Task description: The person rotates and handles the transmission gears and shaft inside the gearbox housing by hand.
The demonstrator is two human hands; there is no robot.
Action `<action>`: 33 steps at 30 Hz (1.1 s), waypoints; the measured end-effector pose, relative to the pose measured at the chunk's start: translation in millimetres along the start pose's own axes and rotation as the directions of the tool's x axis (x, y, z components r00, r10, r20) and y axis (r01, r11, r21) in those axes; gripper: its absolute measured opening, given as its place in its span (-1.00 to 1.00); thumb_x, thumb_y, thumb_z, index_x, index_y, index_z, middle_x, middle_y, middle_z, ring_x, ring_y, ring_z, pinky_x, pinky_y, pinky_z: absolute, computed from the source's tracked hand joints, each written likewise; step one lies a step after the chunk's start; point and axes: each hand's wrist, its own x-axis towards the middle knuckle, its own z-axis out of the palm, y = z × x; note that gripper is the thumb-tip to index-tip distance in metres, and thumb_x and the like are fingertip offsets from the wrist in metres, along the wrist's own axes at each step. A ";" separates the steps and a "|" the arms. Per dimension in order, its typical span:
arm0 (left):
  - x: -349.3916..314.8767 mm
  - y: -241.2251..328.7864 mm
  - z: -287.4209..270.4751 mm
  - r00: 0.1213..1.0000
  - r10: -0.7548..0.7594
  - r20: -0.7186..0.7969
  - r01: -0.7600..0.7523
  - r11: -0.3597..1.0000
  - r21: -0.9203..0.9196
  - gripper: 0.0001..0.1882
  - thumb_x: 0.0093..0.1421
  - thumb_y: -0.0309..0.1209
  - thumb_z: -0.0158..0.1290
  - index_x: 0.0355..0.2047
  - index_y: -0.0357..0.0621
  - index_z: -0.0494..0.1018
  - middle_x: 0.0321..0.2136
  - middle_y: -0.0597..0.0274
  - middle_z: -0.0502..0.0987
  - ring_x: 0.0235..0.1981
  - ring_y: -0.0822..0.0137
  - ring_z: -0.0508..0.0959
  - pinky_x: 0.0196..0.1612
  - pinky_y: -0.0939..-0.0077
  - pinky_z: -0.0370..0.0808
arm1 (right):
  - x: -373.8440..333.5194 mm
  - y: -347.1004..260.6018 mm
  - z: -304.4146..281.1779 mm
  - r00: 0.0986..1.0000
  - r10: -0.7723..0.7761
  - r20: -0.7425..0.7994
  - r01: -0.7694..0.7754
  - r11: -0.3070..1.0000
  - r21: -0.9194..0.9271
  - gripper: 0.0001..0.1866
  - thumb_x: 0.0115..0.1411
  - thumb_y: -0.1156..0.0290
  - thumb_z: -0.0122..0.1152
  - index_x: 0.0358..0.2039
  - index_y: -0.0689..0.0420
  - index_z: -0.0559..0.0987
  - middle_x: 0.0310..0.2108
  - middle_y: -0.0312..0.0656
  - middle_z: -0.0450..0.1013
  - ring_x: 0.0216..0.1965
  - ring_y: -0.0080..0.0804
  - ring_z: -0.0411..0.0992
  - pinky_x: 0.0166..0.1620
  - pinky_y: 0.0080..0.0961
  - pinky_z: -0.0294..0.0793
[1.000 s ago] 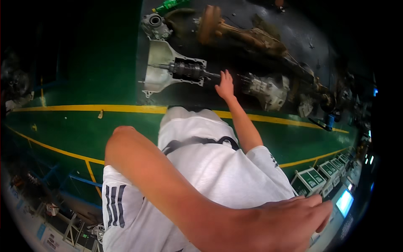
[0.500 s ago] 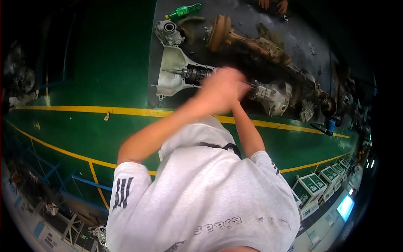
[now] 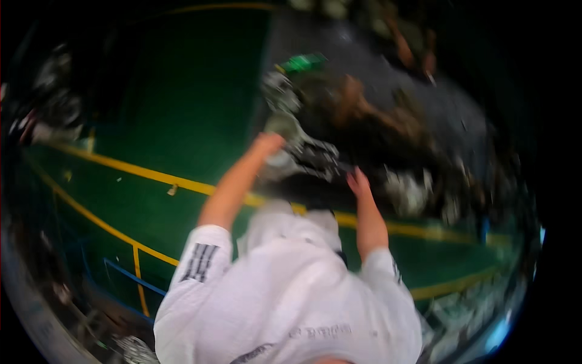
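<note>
Motion smears the whole view. A pale metal gearbox housing [image 3: 285, 164] lies near the table's front edge, its wide bell end on the left and dark gears [image 3: 318, 151] inside. My left hand [image 3: 269, 143] is closed at the outer rim of that bell end. At the housing's narrow right end is my right hand [image 3: 359, 182], fingers pointing away from me; blur hides whether they grip it. Beyond the bell end sits a smaller cast metal part [image 3: 281, 92].
A green bottle [image 3: 304, 62] lies farther back on the dark table [image 3: 364, 45]. A long rusty axle assembly [image 3: 370, 112] stretches behind the housing. More metal castings [image 3: 409, 191] stand to the right. Another person's hands [image 3: 418, 60] are at the far side.
My hands were together over the housing's right part; now they are apart, the left at the bell end, the right at the narrow end. The view has shifted, so the table appears lower and farther right.
</note>
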 end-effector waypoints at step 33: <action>-3.6 46.5 62.7 0.787 -0.202 -0.583 0.205 0.977 -0.061 -0.60 -0.12 -0.34 0.16 -0.24 -0.18 0.41 -0.10 0.01 0.45 0.04 0.12 0.39 0.04 0.16 0.33 | 17.7 -16.9 -3.3 0.985 0.104 -0.135 -0.132 0.968 -0.212 -0.53 0.14 -0.06 0.21 -0.34 0.16 0.47 -0.46 -0.24 0.46 -0.44 -0.39 0.46 -0.44 -0.52 0.51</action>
